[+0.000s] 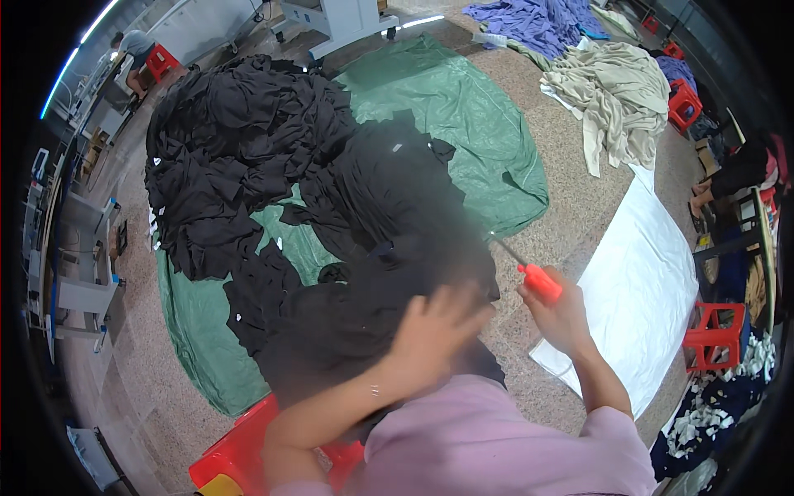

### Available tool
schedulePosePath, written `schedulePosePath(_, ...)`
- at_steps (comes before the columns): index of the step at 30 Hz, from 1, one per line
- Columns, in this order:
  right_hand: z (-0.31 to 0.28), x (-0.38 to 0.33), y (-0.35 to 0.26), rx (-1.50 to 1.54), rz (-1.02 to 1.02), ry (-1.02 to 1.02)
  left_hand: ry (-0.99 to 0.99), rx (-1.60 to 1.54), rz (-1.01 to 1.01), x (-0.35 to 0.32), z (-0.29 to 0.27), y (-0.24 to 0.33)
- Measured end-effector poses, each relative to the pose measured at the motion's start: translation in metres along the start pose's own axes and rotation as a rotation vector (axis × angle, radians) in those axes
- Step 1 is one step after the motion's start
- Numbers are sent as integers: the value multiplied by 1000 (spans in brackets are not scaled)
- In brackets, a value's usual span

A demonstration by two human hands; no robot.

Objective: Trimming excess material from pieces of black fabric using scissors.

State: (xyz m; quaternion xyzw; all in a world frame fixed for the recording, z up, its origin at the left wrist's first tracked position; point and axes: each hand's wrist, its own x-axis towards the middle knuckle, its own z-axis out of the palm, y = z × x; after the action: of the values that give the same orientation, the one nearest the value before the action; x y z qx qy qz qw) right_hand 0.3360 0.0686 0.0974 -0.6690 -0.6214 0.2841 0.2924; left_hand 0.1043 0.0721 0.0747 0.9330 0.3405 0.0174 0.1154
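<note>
The left hand (434,326) is pressing down with spread fingers on a soft black cloth (364,314) that is lying bunched up right in front of the person, and the hand looks blurry. The right hand (562,318) is closing tight around a tool with a fat red plastic handle (539,281) and a thin metal shaft that is pointing up and to the left, just beside the cloth. Pink sleeves are covering both arms. Under the left arm, a shiny red plastic stool (240,455) is poking out. Past the hands, a big heap of floppy, wrinkly black cloth pieces (248,157) is sitting on a smooth green sheet (463,116) spread on the speckled floor. To the right, a flat white sheet (645,289) is lying on the floor, with another red stool (713,335) near it. Farther off, a crumpled cream pile (616,99) and a purple pile (538,23) are resting well apart from the hands.
</note>
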Motion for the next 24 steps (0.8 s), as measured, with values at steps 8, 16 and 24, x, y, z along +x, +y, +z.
schedulePosePath(8,3,-5,40,197,37,151,600,-906,-506,-9,-14,-61)
schedulePosePath(16,20,1,38,73,-16,88,343,-1243,-869,-28,11,-113)
schedulePosePath(24,27,6,47,157,28,112,852,-891,-754,-89,-144,-121)
